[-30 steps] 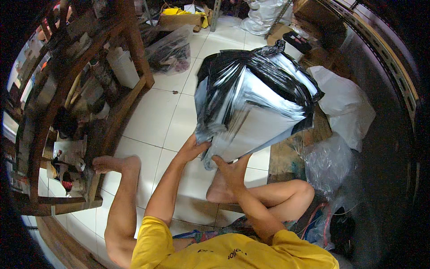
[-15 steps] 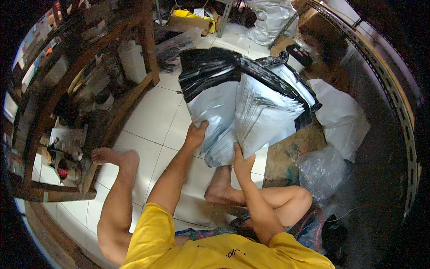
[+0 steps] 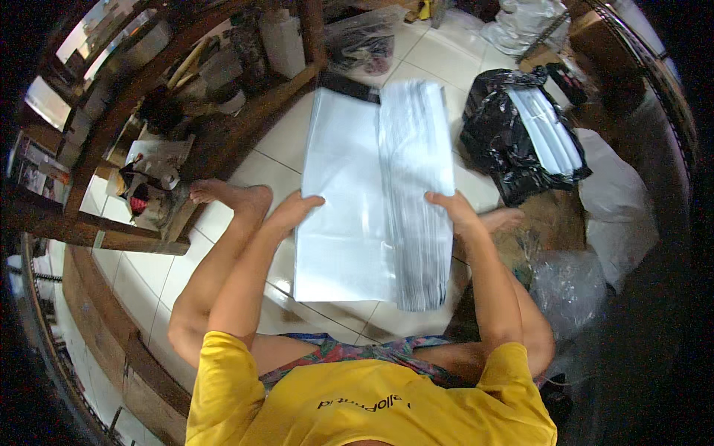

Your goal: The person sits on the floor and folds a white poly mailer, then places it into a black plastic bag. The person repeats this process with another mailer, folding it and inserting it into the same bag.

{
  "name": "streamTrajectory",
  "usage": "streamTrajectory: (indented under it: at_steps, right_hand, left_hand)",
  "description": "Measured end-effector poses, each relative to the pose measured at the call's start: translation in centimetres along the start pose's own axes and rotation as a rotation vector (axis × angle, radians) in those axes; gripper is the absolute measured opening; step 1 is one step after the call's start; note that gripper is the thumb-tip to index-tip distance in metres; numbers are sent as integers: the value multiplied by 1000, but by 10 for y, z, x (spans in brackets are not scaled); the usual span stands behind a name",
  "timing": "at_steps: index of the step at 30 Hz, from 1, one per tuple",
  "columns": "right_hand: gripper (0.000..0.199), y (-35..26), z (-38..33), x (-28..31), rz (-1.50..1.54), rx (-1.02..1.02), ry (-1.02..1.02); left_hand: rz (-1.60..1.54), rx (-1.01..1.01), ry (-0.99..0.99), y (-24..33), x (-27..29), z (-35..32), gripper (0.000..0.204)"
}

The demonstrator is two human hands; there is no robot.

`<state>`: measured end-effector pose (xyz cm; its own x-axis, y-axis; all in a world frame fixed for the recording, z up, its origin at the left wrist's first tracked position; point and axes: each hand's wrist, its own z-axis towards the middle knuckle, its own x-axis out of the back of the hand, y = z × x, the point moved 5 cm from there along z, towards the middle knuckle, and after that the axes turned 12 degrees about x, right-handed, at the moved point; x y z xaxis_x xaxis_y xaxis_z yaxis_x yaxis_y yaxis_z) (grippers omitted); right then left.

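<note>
A thick stack of silvery-white plastic mailer bags [image 3: 346, 223] is spread before me over the tiled floor, its right part fanned into many layered edges. One black strip [image 3: 349, 88] shows along its far edge. My left hand [image 3: 296, 210] grips the left edge, thumb on top and fingers hidden beneath. On the opposite edge my right hand [image 3: 455, 210] is closed the same way. To the right lies a crumpled black plastic bag [image 3: 487, 111], opened, with more white mailer bags [image 3: 547, 130] inside; neither hand touches it.
A wooden shelf frame [image 3: 230, 137] full of odds and ends runs along the left. At the right lie a white plastic sack [image 3: 613, 182] and a clear plastic bag [image 3: 569, 293]. Another clear bag [image 3: 361, 44] rests at the far end. My bare legs flank the stack.
The stack has come away from the black bag, which now lies on the right. Both hands have moved apart, and the stack has straightened out from its bunched, fanned shape.
</note>
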<state>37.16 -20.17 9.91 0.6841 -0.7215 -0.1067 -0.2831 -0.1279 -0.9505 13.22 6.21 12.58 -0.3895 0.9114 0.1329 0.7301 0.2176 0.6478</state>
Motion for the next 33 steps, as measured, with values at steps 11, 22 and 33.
streamTrajectory:
  at_steps: [11,22,33]
  right_hand:
    - [69,42,-6,-103,-1165,594,39]
    - [37,65,11,-62,-1658,520,-115]
    - [81,112,7,53,-1023,100,290]
  left_hand:
    - [-227,195,-101,-120,-1,113,74]
    - [-154,99,-29,-101,-12,106,72]
    - [-163,125,-94,-95,-11,104,72]
